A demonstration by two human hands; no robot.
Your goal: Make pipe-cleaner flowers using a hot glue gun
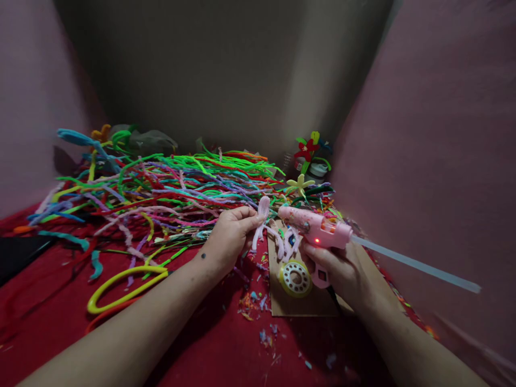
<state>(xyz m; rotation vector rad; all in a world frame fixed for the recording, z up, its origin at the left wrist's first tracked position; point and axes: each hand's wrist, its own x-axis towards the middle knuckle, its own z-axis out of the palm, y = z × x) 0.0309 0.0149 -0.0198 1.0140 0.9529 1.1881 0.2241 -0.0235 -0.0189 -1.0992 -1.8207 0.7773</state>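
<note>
Between the thumb and fingers of my left hand (237,231) is a pale pink pipe-cleaner piece (263,207), with a rounded loop on top and loose ends hanging below. My right hand (342,271) grips a pink hot glue gun (316,226). Its red light glows, and a long clear glue stick (419,263) juts out of the back. The nozzle points left at the pink piece; whether the two touch I cannot tell. More pale pink pipe-cleaner loops (290,244) lie on a cardboard sheet (282,303) below, beside a round yellow-rimmed disc with holes (296,278).
A big heap of coloured pipe cleaners (193,188) spreads across the red cloth (217,344). Yellow scissor-like handles (124,287) lie at left. A red flower (306,149) and a pale yellow flower (300,185) stand at the back right. Fuzz scraps (264,338) litter the front.
</note>
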